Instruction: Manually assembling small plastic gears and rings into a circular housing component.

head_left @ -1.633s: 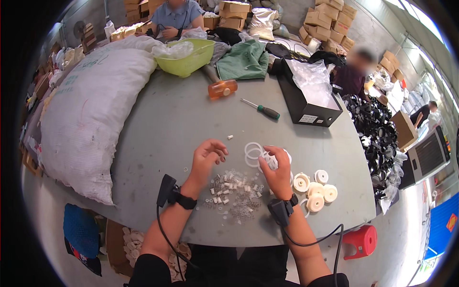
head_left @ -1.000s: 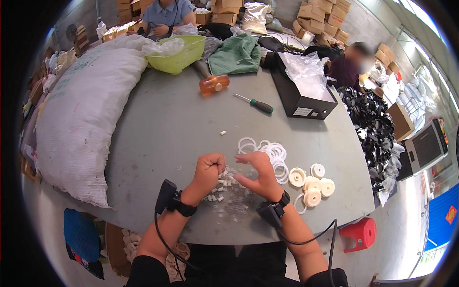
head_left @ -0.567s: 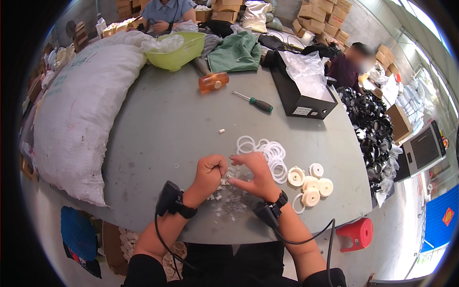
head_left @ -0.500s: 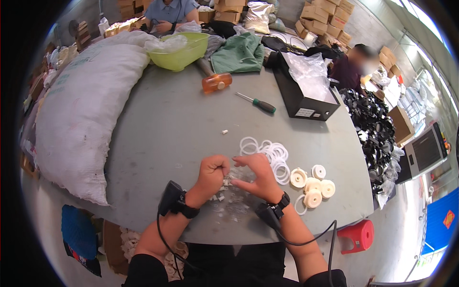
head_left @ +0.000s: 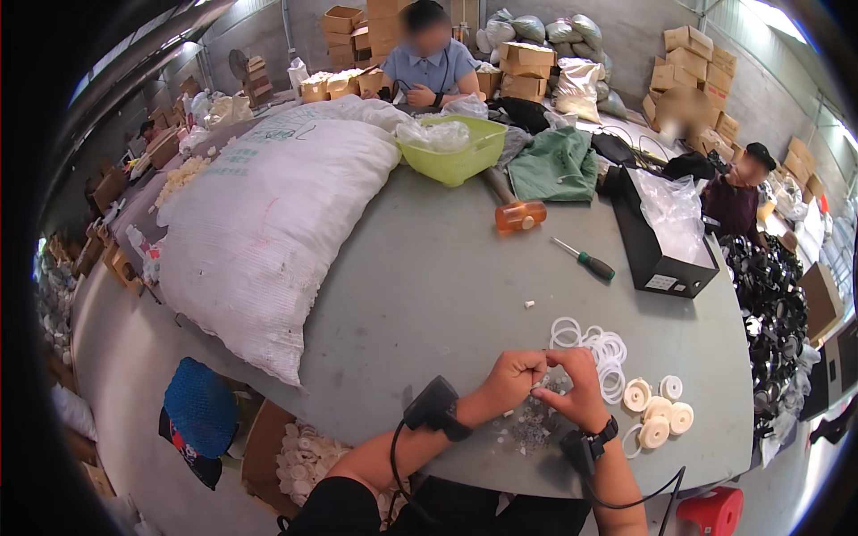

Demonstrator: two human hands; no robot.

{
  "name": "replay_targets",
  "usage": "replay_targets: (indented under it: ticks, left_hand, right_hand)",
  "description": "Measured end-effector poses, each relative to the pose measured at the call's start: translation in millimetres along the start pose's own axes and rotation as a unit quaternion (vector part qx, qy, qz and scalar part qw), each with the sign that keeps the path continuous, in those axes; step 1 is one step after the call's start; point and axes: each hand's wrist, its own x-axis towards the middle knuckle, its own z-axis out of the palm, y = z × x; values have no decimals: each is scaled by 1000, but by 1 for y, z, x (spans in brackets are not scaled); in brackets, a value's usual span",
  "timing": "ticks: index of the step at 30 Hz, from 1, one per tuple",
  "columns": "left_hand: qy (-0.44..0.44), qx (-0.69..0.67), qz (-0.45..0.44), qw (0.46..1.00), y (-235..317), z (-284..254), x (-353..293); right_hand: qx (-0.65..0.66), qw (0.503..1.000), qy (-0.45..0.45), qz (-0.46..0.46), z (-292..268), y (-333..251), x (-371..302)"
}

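Observation:
Above the near edge of the grey table (head_left: 429, 268), my left hand (head_left: 511, 382) is closed in a fist. Touching it from the right is my right hand (head_left: 579, 386), its thumb and fingers bent inward in a pinch. Whatever lies between the fingertips is hidden or too small to name. Under the hands, small clear and whitish bits (head_left: 534, 424) lie scattered. Several white plastic rings (head_left: 611, 350) overlap just beyond my right hand. To the right of that wrist are several cream round wheel-like pieces (head_left: 655, 433). A tiny white piece (head_left: 529, 305) sits farther off alone.
A bulging white sack (head_left: 259, 232) covers the table's left. Farther back are a green basin (head_left: 465, 152), an orange-headed mallet (head_left: 520, 217), a screwdriver (head_left: 594, 265) and a black box (head_left: 666, 268). Cables trail from both wrists. Two people sit beyond.
My right hand has gone from spread fingers to a pinch against my left fist. The whole view has tilted up and turned left, so everything appears farther right and lower.

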Motion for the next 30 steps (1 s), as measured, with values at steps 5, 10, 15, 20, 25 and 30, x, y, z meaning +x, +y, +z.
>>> replay_targets:
  ticks: [5, 10, 15, 20, 25, 30]
  left_hand:
    - [4, -37, -19, 999, -10, -2, -3]
    - [7, -63, -33, 997, -25, -7, 0]
    - [26, -50, -54, 997, -23, -5, 2]
    - [87, -30, -29, 995, -28, -4, 1]
    - [119, -9, -18, 993, -33, -11, 2]
    - [165, -37, -1, 986, -30, -11, 6]
  right_hand:
    - [-14, 1000, 0, -1, 5, 6, 3]
    - [13, 1000, -19, -7, 6, 11, 6]
    - [0, 1000, -7, -3, 5, 11, 4]
    - [2, 1000, 5, -10, 7, 14, 1]
    - [7, 1000, 4, -8, 7, 14, 1]
    - [4, 1000, 1, -2, 7, 17, 0]
